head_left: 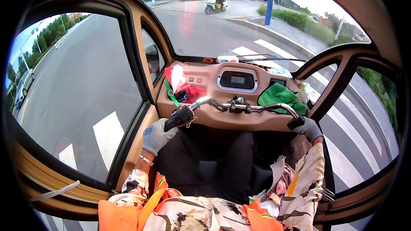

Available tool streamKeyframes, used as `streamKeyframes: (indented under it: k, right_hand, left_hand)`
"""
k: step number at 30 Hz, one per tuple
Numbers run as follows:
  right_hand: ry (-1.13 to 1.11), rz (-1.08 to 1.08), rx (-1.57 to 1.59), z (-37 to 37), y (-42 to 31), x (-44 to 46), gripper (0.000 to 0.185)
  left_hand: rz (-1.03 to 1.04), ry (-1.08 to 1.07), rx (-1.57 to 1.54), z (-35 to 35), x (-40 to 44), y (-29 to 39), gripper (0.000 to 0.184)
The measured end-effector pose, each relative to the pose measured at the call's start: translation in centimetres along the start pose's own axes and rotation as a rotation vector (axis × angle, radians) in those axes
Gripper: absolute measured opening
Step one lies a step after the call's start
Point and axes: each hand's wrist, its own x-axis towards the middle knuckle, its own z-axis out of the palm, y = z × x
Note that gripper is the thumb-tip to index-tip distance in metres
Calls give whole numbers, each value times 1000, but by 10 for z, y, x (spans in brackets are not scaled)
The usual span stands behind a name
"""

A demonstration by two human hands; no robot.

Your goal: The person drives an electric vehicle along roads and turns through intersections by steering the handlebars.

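Note:
My left hand (pixel 159 137), in a grey-white work glove, is closed around the end of the black left grip (pixel 180 117) of a chrome handlebar (pixel 223 105). At the other end, my right hand (pixel 309 129) wears a similar glove and is wrapped round the right grip (pixel 295 122); its fingers are partly hidden. Behind the bar, a display panel (pixel 237 80) is set in the tan dashboard (pixel 205 68). A green cloth (pixel 282 97) lies on the dashboard near my right hand. Red and white cloth (pixel 176 77) and a green-strapped watch (pixel 171 93) sit on the left side.
Through the windshield, a person on a white scooter (pixel 216 5) is on the road ahead. A blue pole (pixel 270 2) stands by the right kerb. White crossing stripes (pixel 342 124) run alongside and in front. A car (pixel 24 86) is beyond the left window.

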Motion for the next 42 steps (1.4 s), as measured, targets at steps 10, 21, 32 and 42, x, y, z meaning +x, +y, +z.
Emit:
streamKeyframes:
  k: [10,21,32,42]
  right_hand:
    - [84,-2,-63,-4,-6,-2,45]
    - [91,-66,-30,-4,8,10,48]
    - [233,-107,-193,-7,31,45,53]
    - [271,-77,-218,-9,0,25,43]
  left_hand:
    - [-45,-6,-25,8,-11,-2,40]
    - [-77,-22,-125,7,-24,3,38]
    - [-52,37,-170,25,-49,0,40]
    - [-72,46,-156,22,-49,11,39]
